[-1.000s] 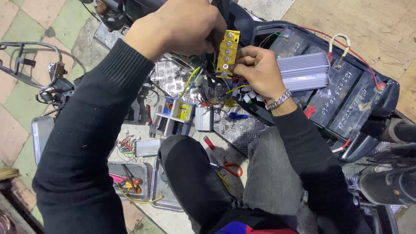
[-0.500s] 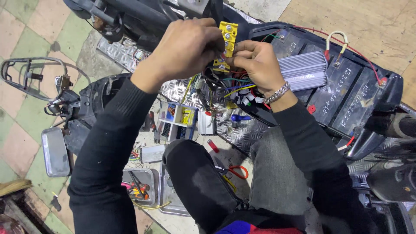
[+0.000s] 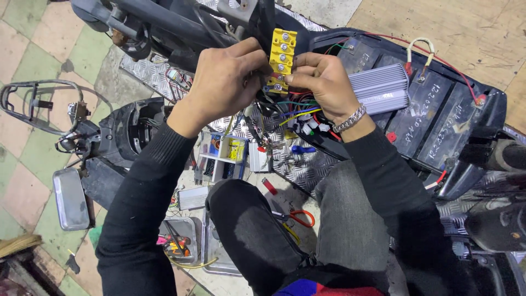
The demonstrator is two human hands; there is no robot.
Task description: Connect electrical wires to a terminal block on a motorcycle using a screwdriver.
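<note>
Since a second ago both hands have drawn closer together around the yellow terminal strip [image 3: 280,60], and the left forearm has swung in from the far left. The left hand [image 3: 227,82] now has its fingers [image 3: 253,59] curled and pressed against the strip's left edge and the wires behind it, while the right hand [image 3: 323,82] pinches the strip's lower end between thumb and forefinger. The strip is held upright above the open scooter body, just left of the ribbed silver controller box [image 3: 381,93].

It looks like a light, stiff plastic block with metal screws; I judge it safest to grip by its long edges, since the thin coloured wires [image 3: 298,112] hanging below it are soft and could pull loose.

Farther right sit black batteries [image 3: 433,118] in the scooter's tray. Nearer the person, on the floor, lie red-handled pliers [image 3: 298,218], a small parts box [image 3: 224,159] and a metal tray of tools [image 3: 178,244]. A detached mirror [image 3: 70,198] lies to the left.
</note>
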